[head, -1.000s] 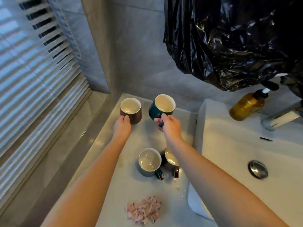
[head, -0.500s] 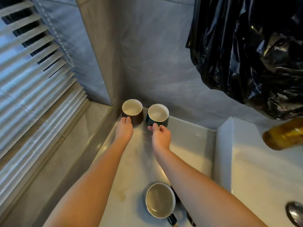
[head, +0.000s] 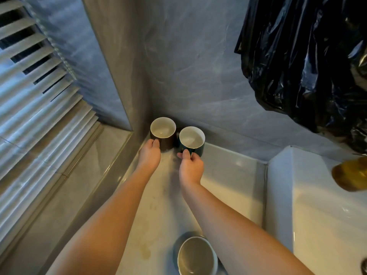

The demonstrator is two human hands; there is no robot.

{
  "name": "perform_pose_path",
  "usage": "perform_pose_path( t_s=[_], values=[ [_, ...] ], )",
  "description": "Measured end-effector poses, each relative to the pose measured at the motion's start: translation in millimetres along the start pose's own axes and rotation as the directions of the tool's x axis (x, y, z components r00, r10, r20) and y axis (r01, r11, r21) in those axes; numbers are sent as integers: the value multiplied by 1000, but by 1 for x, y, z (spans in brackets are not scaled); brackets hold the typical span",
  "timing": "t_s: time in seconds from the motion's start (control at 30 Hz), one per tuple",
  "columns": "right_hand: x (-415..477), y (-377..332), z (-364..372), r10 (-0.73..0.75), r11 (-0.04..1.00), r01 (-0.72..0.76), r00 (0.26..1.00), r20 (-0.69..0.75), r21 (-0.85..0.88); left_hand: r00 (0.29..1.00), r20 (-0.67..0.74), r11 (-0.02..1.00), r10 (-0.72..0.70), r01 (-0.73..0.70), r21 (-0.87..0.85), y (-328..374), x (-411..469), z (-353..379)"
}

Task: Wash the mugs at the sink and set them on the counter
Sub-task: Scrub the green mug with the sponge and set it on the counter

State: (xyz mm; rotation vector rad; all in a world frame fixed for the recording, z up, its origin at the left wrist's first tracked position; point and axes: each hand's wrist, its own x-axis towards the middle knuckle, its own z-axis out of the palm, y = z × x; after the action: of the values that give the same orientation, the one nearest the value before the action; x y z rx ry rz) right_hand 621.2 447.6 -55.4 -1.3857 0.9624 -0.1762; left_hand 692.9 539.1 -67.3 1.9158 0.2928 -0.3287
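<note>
A brown mug (head: 165, 142) and a dark green mug (head: 196, 148), both white inside, stand upright side by side in the back corner of the pale counter (head: 228, 171). My left hand (head: 149, 155) grips the near side of the brown mug. My right hand (head: 190, 167) pinches the green mug's near side, where its handle is hidden under my fingers. A third mug (head: 195, 257), grey-blue, stands near the bottom edge, partly behind my right forearm. The white sink (head: 317, 215) lies to the right.
An amber soap bottle (head: 351, 173) sits on the sink's rim at the right edge. A black plastic bag (head: 307, 66) hangs over the sink. Grey tiled walls close the corner. Window blinds (head: 35, 100) and a sill fill the left.
Both hands have pushed the two mugs back into the corner, and they now stand together against the wall. The view has shifted forward and up, hiding the fourth mug and the pink scraps.
</note>
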Motion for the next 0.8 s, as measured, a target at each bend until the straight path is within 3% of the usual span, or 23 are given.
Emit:
perform_pose_path(
  t_s=[0.33,0.6,0.8],
  values=[
    [7,2,8,-14,1000,14,1000,-8,-12,1000,14,996,-2,3,-85,-2,10,-5],
    [8,-2,-2,-102,973,104,995,20,-207,998,20,996,67,-69,65,8,3,-9],
    [11,-10,-4,-62,955,73,997,48,-288,999,9,983,50,-51,176,12,2,-10]
  ],
)
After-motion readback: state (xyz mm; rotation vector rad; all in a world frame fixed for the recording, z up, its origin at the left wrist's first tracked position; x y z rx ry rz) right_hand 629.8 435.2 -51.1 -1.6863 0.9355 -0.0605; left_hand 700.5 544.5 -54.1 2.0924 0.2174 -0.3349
